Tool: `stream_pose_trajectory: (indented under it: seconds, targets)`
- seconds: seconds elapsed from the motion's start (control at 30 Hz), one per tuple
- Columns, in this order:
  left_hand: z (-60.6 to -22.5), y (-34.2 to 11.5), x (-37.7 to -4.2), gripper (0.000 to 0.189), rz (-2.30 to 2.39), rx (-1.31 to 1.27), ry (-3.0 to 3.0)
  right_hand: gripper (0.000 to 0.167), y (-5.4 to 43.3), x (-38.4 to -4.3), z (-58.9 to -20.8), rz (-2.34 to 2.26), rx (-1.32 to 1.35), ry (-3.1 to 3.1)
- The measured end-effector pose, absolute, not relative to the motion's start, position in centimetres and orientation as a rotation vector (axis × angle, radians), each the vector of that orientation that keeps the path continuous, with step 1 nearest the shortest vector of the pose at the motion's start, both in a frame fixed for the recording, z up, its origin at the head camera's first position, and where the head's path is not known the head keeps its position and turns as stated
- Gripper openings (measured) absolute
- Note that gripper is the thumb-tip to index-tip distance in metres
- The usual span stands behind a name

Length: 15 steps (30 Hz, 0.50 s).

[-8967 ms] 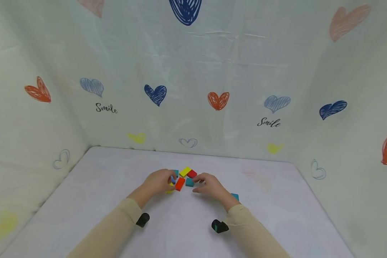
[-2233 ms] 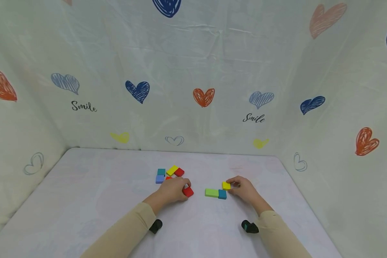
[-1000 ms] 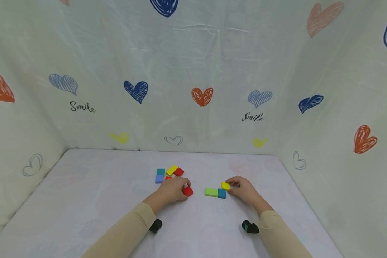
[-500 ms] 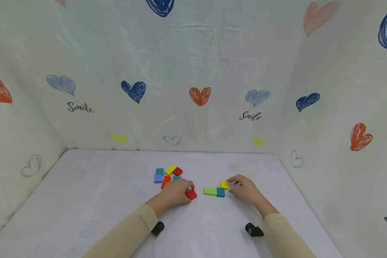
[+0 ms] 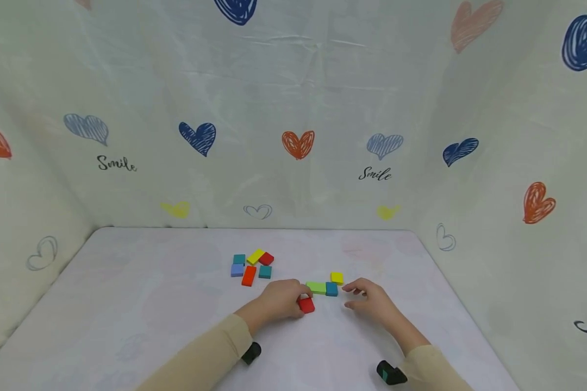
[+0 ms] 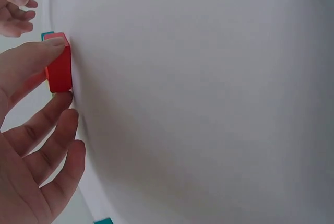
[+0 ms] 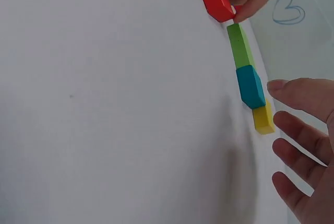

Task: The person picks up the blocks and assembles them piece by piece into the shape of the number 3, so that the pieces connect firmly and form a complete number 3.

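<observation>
My left hand [image 5: 283, 298] pinches a red block [image 5: 307, 306] between thumb and fingertips, close over the table. In the left wrist view the thumb lies on one end of that red block [image 6: 60, 70] and a fingertip is at the other. Just beyond it in the head view, a light green block [image 5: 316, 288] lies end to end with a blue block [image 5: 331, 289]. A yellow block [image 5: 337, 278] sits at the blue one's far right corner. My right hand [image 5: 372, 301] is right of these blocks, fingers apart and holding nothing; its fingertips are near the blue block [image 7: 251, 86].
Farther back left lies a loose group: a teal block [image 5: 239, 259], a periwinkle block [image 5: 237, 270], a yellow block [image 5: 255, 257], a red block [image 5: 266, 258], an orange-red block [image 5: 248, 276] and another teal block [image 5: 265, 271]. A heart-printed curtain [image 5: 274, 184] stands behind the white table [image 5: 151, 304].
My left hand has carried the red block rightward and nearer, beside the green block's near left end. The right hand has let go of the yellow block and drawn back toward me.
</observation>
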<state>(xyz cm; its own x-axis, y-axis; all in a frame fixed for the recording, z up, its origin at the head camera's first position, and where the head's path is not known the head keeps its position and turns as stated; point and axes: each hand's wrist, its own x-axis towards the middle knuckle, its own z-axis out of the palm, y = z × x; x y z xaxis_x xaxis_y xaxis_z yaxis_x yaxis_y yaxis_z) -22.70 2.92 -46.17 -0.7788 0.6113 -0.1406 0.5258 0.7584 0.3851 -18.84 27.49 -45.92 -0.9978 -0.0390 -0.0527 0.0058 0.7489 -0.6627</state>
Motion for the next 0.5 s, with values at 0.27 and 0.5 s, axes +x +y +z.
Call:
stream_pose_trajectory:
  seconds: [0.27, 0.5]
  targets:
    - [-46.3, 5.0, -22.4, 0.042, 0.429, 0.939, 2.684, 0.028, 28.4, -17.4, -46.8, -1.097, -0.009, 2.856]
    - [-46.0, 6.2, -22.1, 0.041, 0.418, 0.971, 2.681, 0.029, 28.4, -17.1, -47.2, -1.157, -0.058, 2.798]
